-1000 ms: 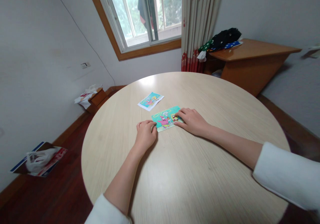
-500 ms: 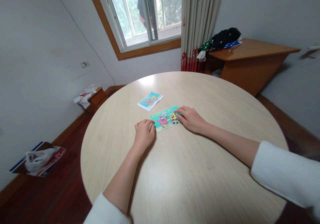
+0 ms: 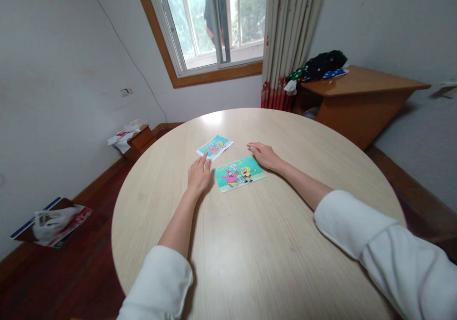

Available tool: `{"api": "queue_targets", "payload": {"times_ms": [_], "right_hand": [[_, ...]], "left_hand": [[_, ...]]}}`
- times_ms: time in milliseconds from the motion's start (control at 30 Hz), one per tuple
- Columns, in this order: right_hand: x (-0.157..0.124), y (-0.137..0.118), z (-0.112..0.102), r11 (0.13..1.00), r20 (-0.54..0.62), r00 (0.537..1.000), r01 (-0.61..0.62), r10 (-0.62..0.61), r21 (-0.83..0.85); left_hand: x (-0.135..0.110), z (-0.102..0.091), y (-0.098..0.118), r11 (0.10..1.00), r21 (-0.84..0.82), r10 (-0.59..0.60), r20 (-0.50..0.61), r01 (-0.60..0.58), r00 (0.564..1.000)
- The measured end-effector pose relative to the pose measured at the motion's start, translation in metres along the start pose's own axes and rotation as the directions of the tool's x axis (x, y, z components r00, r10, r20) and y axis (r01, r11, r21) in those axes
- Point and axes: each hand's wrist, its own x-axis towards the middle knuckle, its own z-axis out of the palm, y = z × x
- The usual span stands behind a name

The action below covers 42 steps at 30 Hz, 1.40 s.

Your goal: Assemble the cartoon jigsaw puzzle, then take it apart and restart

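Note:
A larger cartoon picture, teal with pink and yellow figures, lies flat on the round table. Beyond it, slightly to the left, is a smaller paper print of a similar scene with white margins. My left hand is open, its fingertips reaching the near edge of the print; whether they press on it I cannot tell. Just past the far right corner of the larger picture, my right hand rests low over the tabletop with fingers stretched out and nothing visible in them.
A wooden desk bearing dark and dotted cloth stands at the back right, near the curtain. On the floor at left lie a plastic bag and a flat printed package. Papers top a small wooden piece beyond the table.
Both hands have let go of the larger picture's sides. My left hand has moved forward to the smaller print; my right hand has shifted away past the far corner.

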Motion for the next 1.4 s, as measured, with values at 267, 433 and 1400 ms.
{"api": "queue_targets", "payload": {"times_ms": [267,433,1400], "right_hand": [[0.000,0.006,-0.003,0.970,-0.074,0.996,-0.030,0.049,0.239],[-0.008,0.004,-0.008,0.950,-0.101,0.990,-0.067,0.102,0.306],[-0.103,-0.030,-0.076,0.934,-0.022,1.000,-0.003,-0.005,-0.357]], "left_hand": [[0.021,0.005,-0.001,0.988,0.110,-0.125,0.142,0.110,0.982],[0.018,0.001,-0.013,0.996,-0.012,-0.088,0.133,0.091,0.987],[-0.084,-0.038,0.029,0.939,0.321,-0.136,0.028,0.120,0.990]]}}
